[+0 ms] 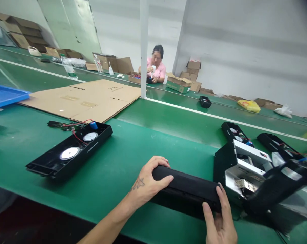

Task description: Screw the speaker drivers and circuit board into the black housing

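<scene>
A long black speaker bar [187, 188] lies on the green conveyor belt [123, 159] near its front edge. My left hand [149, 178] grips the bar's left end, thumb along the front and fingers curled over the top. At the bar's right end my right hand [219, 217] holds on, thumb pressed up against the end. To the left an open black speaker housing [70, 150] lies face up, showing two round drivers, red wires and a blue part.
A black and white fixture [247, 169] with more black housings [283, 145] stands at the right. Flat cardboard [89, 98] and a blue tray [4, 95] lie at the back left. Across a white post [144, 47], a person in pink [156, 67] works among boxes.
</scene>
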The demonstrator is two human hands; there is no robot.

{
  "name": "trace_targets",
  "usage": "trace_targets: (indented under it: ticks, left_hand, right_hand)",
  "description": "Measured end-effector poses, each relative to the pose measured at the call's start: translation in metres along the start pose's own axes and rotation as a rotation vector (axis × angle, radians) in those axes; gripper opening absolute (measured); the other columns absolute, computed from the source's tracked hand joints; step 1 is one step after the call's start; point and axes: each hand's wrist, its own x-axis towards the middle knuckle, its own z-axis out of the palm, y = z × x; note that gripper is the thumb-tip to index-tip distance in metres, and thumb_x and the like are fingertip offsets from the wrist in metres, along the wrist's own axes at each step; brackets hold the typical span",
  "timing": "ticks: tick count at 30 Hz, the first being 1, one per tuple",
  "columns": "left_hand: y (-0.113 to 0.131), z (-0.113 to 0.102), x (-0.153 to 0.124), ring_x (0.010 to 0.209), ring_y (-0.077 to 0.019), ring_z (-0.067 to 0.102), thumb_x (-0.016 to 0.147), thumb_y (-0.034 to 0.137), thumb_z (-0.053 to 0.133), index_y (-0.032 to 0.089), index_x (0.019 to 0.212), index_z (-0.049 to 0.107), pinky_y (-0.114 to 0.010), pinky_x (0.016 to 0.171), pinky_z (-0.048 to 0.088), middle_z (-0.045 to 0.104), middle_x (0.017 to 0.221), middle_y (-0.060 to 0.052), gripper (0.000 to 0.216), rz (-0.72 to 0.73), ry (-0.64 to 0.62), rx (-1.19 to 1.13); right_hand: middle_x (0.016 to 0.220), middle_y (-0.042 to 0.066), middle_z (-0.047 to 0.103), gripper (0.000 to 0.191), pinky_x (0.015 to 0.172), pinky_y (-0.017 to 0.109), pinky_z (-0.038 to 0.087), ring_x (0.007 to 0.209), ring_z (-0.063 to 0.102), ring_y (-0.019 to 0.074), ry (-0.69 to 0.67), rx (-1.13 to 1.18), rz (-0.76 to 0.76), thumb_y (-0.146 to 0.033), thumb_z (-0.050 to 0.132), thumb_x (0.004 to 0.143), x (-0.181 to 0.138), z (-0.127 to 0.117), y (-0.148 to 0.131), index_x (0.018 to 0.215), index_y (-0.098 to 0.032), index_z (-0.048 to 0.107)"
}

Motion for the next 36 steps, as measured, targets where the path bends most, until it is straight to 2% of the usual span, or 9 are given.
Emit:
trace_targets:
  ticks: [3, 7, 12, 16, 18, 22, 27, 33, 36]
  left_hand:
    - [-0.001, -0.003, -0.001, 0.128, -0.0289, 0.070, 0.086, 0.036, 0.075, 0.026, 0.106, 0.073, -0.044, 0.111, 0.054, 0.074, 0.126, -0.006, 0.022, -0.001, -0.030, -0.023]
    - [0.000, -0.008, -0.002, 0.128, -0.0291, 0.070, 0.084, 0.032, 0.070, 0.026, 0.109, 0.071, -0.042, 0.109, 0.055, 0.075, 0.126, -0.005, 0.026, 0.007, -0.061, -0.021]
    - [-0.001, -0.008, -0.004, 0.119, -0.0276, 0.072, 0.081, 0.033, 0.068, 0.028, 0.117, 0.071, -0.034, 0.089, 0.057, 0.074, 0.128, -0.004, 0.037, -0.044, -0.056, 0.024]
    - [-0.005, -0.003, -0.004, 0.102, -0.0224, 0.071, 0.084, 0.038, 0.073, 0.029, 0.116, 0.070, -0.030, 0.083, 0.055, 0.072, 0.123, -0.002, 0.034, -0.073, -0.049, 0.006]
    - [-0.005, -0.001, -0.004, 0.097, -0.0200, 0.069, 0.085, 0.038, 0.075, 0.028, 0.112, 0.070, -0.030, 0.085, 0.056, 0.071, 0.120, -0.002, 0.029, -0.068, -0.022, -0.004]
    - [-0.002, 0.000, -0.004, 0.104, -0.0213, 0.070, 0.086, 0.035, 0.075, 0.026, 0.105, 0.070, -0.033, 0.093, 0.057, 0.069, 0.117, -0.002, 0.021, -0.030, 0.016, -0.028]
    - [-0.002, -0.002, -0.004, 0.107, -0.0218, 0.071, 0.088, 0.034, 0.071, 0.026, 0.104, 0.070, -0.031, 0.091, 0.058, 0.070, 0.117, -0.003, 0.018, -0.025, -0.001, -0.055]
    - [-0.009, -0.002, -0.005, 0.110, -0.0214, 0.071, 0.092, 0.035, 0.071, 0.028, 0.108, 0.070, -0.030, 0.092, 0.057, 0.069, 0.121, -0.002, 0.017, -0.028, -0.008, -0.094]
    - [-0.005, -0.003, -0.003, 0.112, -0.0207, 0.071, 0.092, 0.034, 0.071, 0.028, 0.106, 0.071, -0.031, 0.099, 0.056, 0.070, 0.120, -0.001, 0.016, -0.007, -0.005, -0.069]
  right_hand:
    - [0.172, 0.011, 0.057, 0.073, 0.129, 0.070, 0.047, 0.163, 0.046, 0.0478, 0.010, -0.005, -0.018, -0.070, 0.070, 0.098, -0.001, 0.000, -0.001, 0.158, -0.030, 0.064]
    - [0.173, 0.012, 0.055, 0.078, 0.131, 0.075, 0.042, 0.163, 0.046, 0.0496, 0.027, 0.013, 0.011, -0.073, 0.072, 0.096, -0.003, 0.001, -0.005, 0.160, -0.029, 0.063]
    - [0.176, 0.015, 0.051, 0.094, 0.138, 0.073, 0.033, 0.163, 0.046, 0.0481, 0.033, 0.177, 0.069, -0.066, 0.082, 0.092, -0.004, 0.004, -0.006, 0.170, -0.024, 0.049]
    - [0.174, 0.017, 0.053, 0.090, 0.138, 0.069, 0.035, 0.162, 0.049, 0.0468, 0.037, 0.158, 0.063, -0.064, 0.081, 0.094, -0.004, 0.003, -0.005, 0.168, -0.023, 0.051]
    - [0.174, 0.017, 0.054, 0.088, 0.138, 0.068, 0.035, 0.162, 0.049, 0.0459, 0.036, 0.147, 0.048, -0.063, 0.080, 0.095, -0.003, 0.003, -0.003, 0.168, -0.023, 0.052]
    - [0.174, 0.016, 0.054, 0.084, 0.137, 0.066, 0.038, 0.162, 0.050, 0.0438, 0.018, 0.116, -0.008, -0.058, 0.078, 0.098, -0.002, 0.000, 0.005, 0.170, -0.023, 0.050]
    - [0.175, 0.016, 0.053, 0.084, 0.137, 0.064, 0.039, 0.163, 0.050, 0.0427, 0.012, 0.102, -0.023, -0.056, 0.079, 0.099, -0.001, -0.002, 0.010, 0.170, -0.023, 0.049]
    - [0.176, 0.015, 0.051, 0.084, 0.139, 0.067, 0.034, 0.165, 0.046, 0.0430, 0.002, 0.132, 0.031, -0.059, 0.077, 0.099, -0.003, 0.000, 0.003, 0.169, -0.024, 0.049]
    - [0.178, 0.015, 0.050, 0.082, 0.140, 0.065, 0.031, 0.165, 0.046, 0.0402, 0.007, 0.172, 0.019, -0.059, 0.078, 0.100, -0.003, 0.002, 0.000, 0.168, -0.023, 0.050]
